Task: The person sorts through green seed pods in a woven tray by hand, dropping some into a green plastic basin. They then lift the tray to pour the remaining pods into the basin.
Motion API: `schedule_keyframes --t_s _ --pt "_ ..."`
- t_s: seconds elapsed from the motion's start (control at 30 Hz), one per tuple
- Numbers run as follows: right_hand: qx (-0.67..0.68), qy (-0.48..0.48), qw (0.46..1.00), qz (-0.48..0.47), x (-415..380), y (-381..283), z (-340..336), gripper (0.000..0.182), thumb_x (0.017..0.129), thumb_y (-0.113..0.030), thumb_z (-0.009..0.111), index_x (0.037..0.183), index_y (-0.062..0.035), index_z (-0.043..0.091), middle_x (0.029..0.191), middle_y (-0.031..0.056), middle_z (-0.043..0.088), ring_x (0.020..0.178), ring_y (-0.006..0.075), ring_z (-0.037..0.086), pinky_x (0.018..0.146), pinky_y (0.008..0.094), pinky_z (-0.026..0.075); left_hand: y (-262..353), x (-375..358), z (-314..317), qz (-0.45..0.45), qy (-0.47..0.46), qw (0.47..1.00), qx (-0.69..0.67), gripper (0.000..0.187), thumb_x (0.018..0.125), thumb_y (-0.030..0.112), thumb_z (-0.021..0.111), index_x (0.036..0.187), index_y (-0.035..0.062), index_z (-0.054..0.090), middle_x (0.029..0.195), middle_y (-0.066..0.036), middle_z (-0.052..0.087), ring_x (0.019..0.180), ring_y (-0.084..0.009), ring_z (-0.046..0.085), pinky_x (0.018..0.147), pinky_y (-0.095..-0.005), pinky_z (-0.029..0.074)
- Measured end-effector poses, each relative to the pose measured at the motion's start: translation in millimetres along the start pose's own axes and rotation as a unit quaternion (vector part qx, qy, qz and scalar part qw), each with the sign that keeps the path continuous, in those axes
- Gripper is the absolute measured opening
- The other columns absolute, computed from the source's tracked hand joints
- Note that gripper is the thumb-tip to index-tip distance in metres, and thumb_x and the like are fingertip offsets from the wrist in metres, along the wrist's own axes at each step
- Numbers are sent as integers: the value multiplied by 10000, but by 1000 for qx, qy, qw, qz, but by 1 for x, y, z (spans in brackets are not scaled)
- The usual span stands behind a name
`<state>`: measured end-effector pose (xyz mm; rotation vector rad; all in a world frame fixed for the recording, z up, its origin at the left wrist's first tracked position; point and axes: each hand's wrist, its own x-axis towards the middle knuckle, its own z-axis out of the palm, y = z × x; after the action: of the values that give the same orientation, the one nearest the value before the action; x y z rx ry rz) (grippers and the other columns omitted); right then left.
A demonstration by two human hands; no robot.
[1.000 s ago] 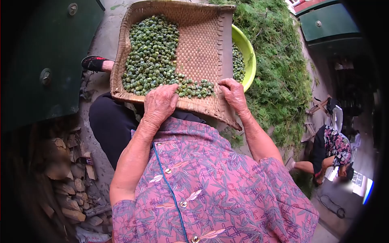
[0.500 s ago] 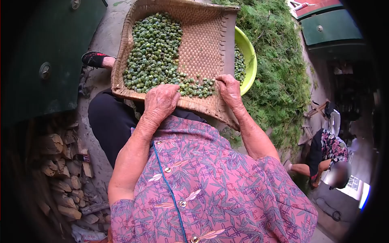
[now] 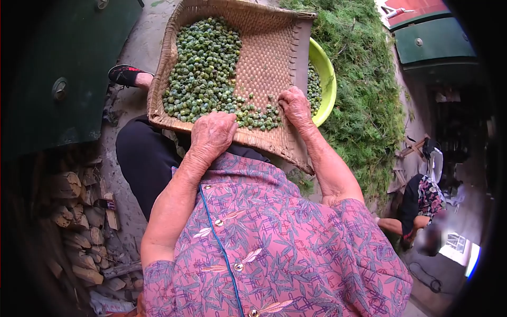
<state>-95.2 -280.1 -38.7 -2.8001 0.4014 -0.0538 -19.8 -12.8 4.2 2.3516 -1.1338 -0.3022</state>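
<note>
A woven winnowing basket [image 3: 266, 58] rests across my lap. Small round green fruits or cones [image 3: 203, 66] are heaped along its left side, and a thin strip of them runs along the near rim. My left hand [image 3: 213, 134] is closed at the near rim, its fingertips at the edge of that strip; whatever they grip is hidden. Over the right part of the basket, by its flat lip, my right hand [image 3: 296, 107] has its fingers curled together beside the last few green pieces. I cannot make out what is in them.
A lime-green basin [image 3: 328, 79] with more green pieces stands partly under the basket's right lip. Cut green branches [image 3: 364, 105] cover the ground beyond it. Split firewood [image 3: 79, 232] is stacked at lower left. Another person [image 3: 422, 206] bends down at right.
My right hand has moved slightly up and left, over the basket's weave. The basket has shifted a little right in view. The other person has bent lower.
</note>
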Motion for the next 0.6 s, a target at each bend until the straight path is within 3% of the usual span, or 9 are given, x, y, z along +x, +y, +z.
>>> schedule_keyframes --t_s 0.13,0.23,0.27,0.4,0.5,0.6 --pt "9 15 1000 4 -4 0 0 85 770 -122 629 829 -63 615 864 126 554 879 310 560 764 410 458 1 1 0 2 -1 1000 6 170 841 255 569 854 89 602 792 -91 612 798 -276 605 706 -400 485" --pt "119 87 988 38 -14 8 -7 72 790 -93 600 833 -35 591 859 165 573 808 350 582 733 431 463 -2 1 3 7 20 1000 -1 157 829 238 574 791 86 578 762 -92 605 776 -276 604 688 -406 487" --pt "135 109 984 50 -20 13 -14 70 802 -86 591 840 -28 590 831 167 587 781 329 594 713 405 473 -2 0 4 12 39 999 -12 165 816 222 580 734 81 555 738 -94 600 757 -277 603 673 -412 488" --pt "158 159 957 183 -66 38 -43 83 796 -82 608 852 -22 600 759 135 634 701 259 620 681 357 489 -1 1 3 11 34 999 -8 171 822 229 572 737 82 556 740 -92 602 758 -277 603 666 -413 489" --pt "72 131 963 224 -112 84 -42 80 755 -61 617 829 -33 617 760 133 643 700 262 629 686 354 498 -1 1 3 11 31 999 -10 173 825 233 568 739 83 557 740 -89 603 758 -274 603 677 -412 487" --pt "-5 32 984 176 -137 108 -38 83 740 -57 629 819 -35 644 787 126 643 740 268 626 709 341 495 0 2 3 12 28 1000 -3 171 826 232 566 741 83 558 738 -89 603 758 -274 603 684 -412 485"
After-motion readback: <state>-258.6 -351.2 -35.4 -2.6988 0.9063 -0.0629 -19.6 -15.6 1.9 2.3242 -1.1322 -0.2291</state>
